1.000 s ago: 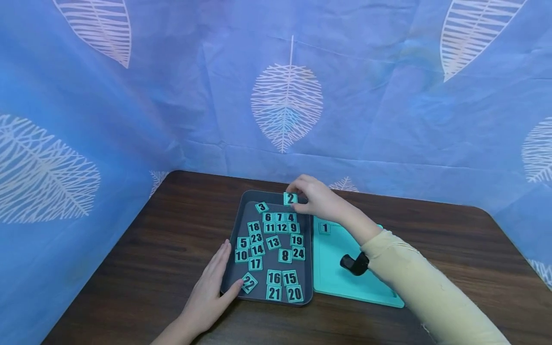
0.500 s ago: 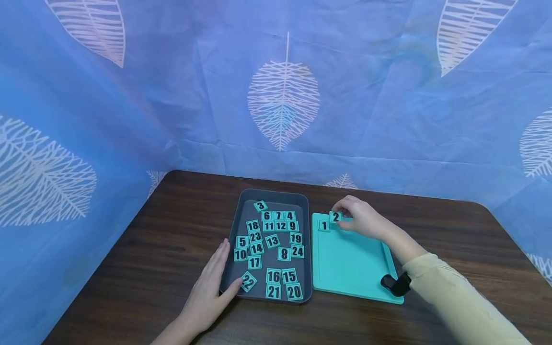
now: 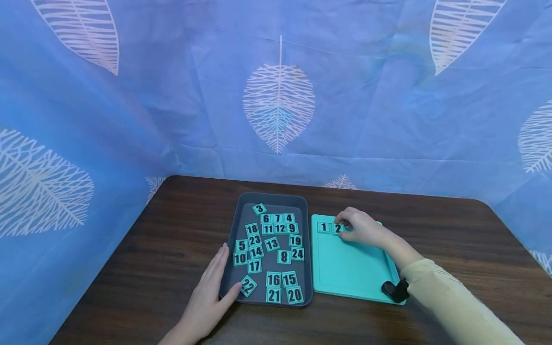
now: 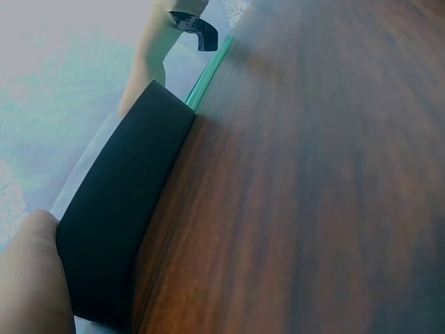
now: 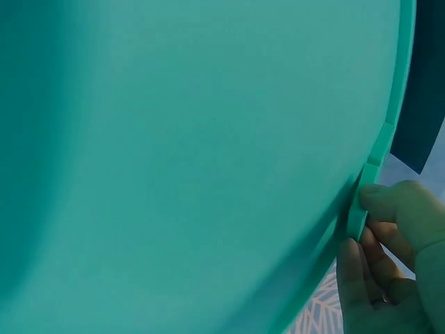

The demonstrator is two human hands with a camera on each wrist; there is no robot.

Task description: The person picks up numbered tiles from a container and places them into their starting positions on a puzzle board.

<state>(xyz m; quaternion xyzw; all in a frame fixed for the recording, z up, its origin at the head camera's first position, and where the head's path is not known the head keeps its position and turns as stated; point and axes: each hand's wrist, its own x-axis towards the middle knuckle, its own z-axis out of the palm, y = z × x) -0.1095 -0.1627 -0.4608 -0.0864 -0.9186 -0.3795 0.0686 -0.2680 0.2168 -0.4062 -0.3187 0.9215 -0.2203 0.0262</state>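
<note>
In the head view my right hand [image 3: 362, 227] pinches a turquoise number tile marked 2 [image 3: 338, 228] at the back left of the turquoise square board [image 3: 353, 268]. Tile 1 [image 3: 324, 227] lies in that corner, just left of it. The right wrist view shows thumb and fingers on the edges of the held tile [image 5: 359, 209]. My left hand [image 3: 204, 297] rests with straight fingers along the left side of a dark grey tray [image 3: 272, 197], its thumb at the front left corner near tile 22 [image 3: 248, 285]. Several numbered tiles lie face up in the tray.
The board and tray stand side by side on a dark wooden table [image 3: 142, 268]. A blue cloth [image 3: 366, 110] with white leaf patterns hangs behind the table. A black device [image 3: 395, 291] on the right wrist hangs over the board's front right corner.
My right hand has carried tile 2 from over the back of the tray to the right, then lowered it beside tile 1. The left hand stays at the tray.
</note>
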